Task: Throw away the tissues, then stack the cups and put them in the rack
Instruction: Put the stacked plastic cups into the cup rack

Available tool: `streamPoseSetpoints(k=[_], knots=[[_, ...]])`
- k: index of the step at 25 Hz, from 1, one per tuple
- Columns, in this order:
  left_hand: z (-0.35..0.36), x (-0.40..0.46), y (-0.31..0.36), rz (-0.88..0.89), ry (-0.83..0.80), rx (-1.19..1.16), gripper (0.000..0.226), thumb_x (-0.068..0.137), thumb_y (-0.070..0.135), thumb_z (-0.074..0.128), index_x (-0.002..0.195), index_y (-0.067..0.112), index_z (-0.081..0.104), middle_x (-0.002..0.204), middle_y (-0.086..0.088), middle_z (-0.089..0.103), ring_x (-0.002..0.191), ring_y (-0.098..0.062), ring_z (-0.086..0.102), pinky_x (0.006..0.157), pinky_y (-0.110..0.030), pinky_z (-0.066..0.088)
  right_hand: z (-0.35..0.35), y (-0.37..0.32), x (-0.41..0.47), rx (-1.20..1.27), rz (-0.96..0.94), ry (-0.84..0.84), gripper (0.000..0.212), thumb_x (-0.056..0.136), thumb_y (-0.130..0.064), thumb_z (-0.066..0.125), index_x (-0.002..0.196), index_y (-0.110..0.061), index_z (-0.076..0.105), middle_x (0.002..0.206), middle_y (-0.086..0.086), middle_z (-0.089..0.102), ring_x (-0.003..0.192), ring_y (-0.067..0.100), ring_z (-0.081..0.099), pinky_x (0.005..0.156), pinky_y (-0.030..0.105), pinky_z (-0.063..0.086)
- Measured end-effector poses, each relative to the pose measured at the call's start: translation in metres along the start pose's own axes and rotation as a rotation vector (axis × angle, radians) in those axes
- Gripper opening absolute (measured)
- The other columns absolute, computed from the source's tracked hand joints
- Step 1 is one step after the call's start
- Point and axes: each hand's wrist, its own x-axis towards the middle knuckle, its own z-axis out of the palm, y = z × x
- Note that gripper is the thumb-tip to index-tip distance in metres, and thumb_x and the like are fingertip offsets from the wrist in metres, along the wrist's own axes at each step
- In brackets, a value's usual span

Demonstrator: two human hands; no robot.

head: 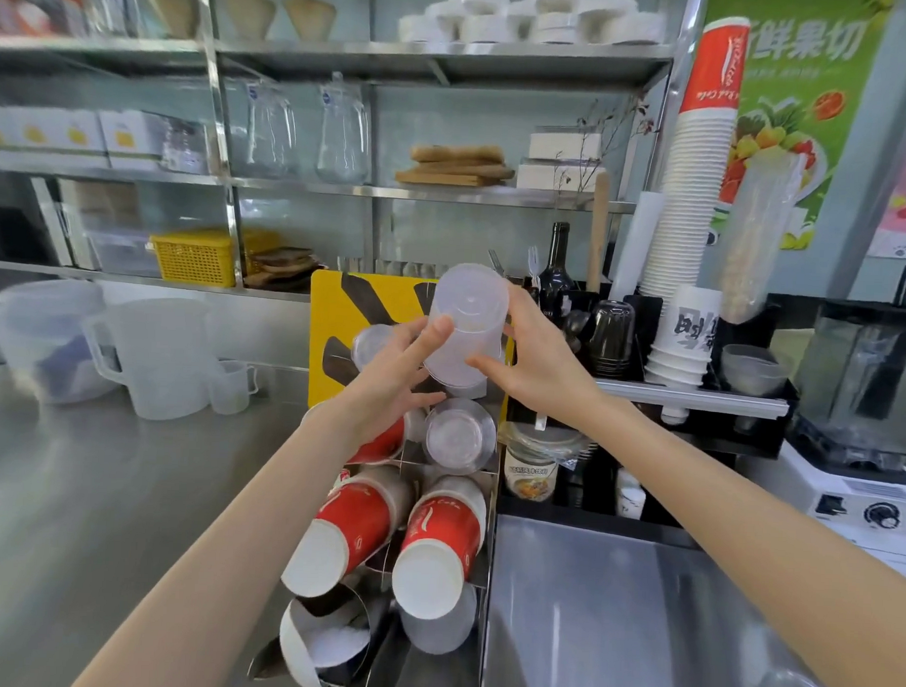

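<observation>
Both hands hold a frosted clear plastic cup stack, its bottom facing me, above the top of the metal cup rack. My left hand grips its left side, thumb on the cup wall. My right hand grips its right side. Below it in the rack sit another clear cup stack and red-and-white paper cups, all lying with bottoms toward me. A small clear cup shows behind my left fingers. No tissues are visible.
A yellow board stands behind the rack. White plastic jugs sit on the steel counter at left. A black organiser with tall paper cup stacks and a wine bottle stands right, a blender beyond.
</observation>
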Motion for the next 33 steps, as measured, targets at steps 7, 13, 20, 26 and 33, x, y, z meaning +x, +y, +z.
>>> streamPoseSetpoints(k=[7,13,20,26,33], knots=[[-0.002,0.018,-0.006,-0.018,0.09,0.135,0.046,0.085,0.031,0.057,0.128,0.026,0.041,0.12,0.001,0.05,0.119,-0.023,0.045,0.099,-0.042,0.044,0.008,0.032,0.007,-0.074,0.053,-0.053,0.07,0.076,-0.009,0.066,0.135,-0.01,0.027,0.139,0.012,0.039,0.129,0.024,0.037,0.108,0.042,0.035],[-0.003,0.036,-0.022,0.192,0.176,0.449,0.045,0.085,0.008,0.059,0.127,0.011,0.045,0.125,-0.011,0.054,0.114,-0.02,0.051,0.09,-0.035,0.048,0.028,0.049,0.007,-0.082,0.164,-0.121,0.068,0.08,-0.023,0.063,0.137,-0.014,0.026,0.142,0.009,0.038,0.128,0.025,0.04,0.104,0.039,0.037],[-0.002,0.047,-0.023,0.103,0.163,0.797,0.051,0.085,0.018,0.058,0.133,0.014,0.04,0.132,-0.011,0.055,0.115,-0.033,0.056,0.096,-0.049,0.047,0.031,0.049,0.011,-0.07,0.24,-0.244,0.078,0.079,-0.025,0.064,0.141,-0.012,0.017,0.149,0.01,0.027,0.135,0.026,0.031,0.108,0.037,0.029],[0.012,0.026,-0.018,0.133,0.186,1.228,0.065,0.092,0.031,0.045,0.144,0.009,0.014,0.15,-0.016,0.029,0.134,-0.033,0.036,0.104,-0.047,0.038,0.017,0.046,-0.007,-0.35,0.211,-0.255,0.08,0.085,-0.039,0.054,0.143,-0.016,0.005,0.156,0.005,0.009,0.144,0.026,0.004,0.118,0.049,0.012],[0.053,0.001,-0.021,0.226,0.085,1.488,0.074,0.091,0.044,0.04,0.146,0.014,-0.001,0.158,-0.012,-0.003,0.144,-0.036,-0.002,0.116,-0.051,0.007,-0.017,0.042,-0.065,-0.538,0.345,-0.245,0.079,0.086,-0.046,0.047,0.144,-0.023,-0.001,0.157,0.0,-0.006,0.143,0.024,-0.014,0.115,0.05,-0.006]])
